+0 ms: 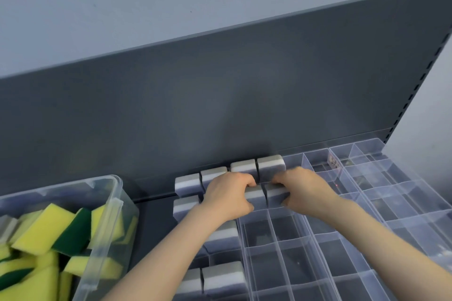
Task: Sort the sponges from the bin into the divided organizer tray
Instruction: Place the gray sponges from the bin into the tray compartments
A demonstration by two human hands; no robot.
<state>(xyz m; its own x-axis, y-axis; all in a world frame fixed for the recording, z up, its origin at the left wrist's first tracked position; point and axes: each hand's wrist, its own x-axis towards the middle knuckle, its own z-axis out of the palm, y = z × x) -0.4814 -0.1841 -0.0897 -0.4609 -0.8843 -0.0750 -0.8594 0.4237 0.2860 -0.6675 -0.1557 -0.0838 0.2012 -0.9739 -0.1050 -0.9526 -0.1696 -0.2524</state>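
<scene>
The left hand point(227, 194) is curling its fingers point(245, 182) over a grey-and-white sponge point(255, 199) in the second row of the clear organizer tray point(315, 234), gripping it. The right hand point(305, 190) is clenching round the neighbouring sponge point(275, 194), thumb under, fingers over its top edge. Both sponges are standing just in front of a back row of four grey sponges point(270, 165) lining the dark back panel point(220, 105). Open compartments are lying near and to the right. Yellow-and-green sponges point(41, 227) are filling the bin point(107, 215) on the left.
</scene>
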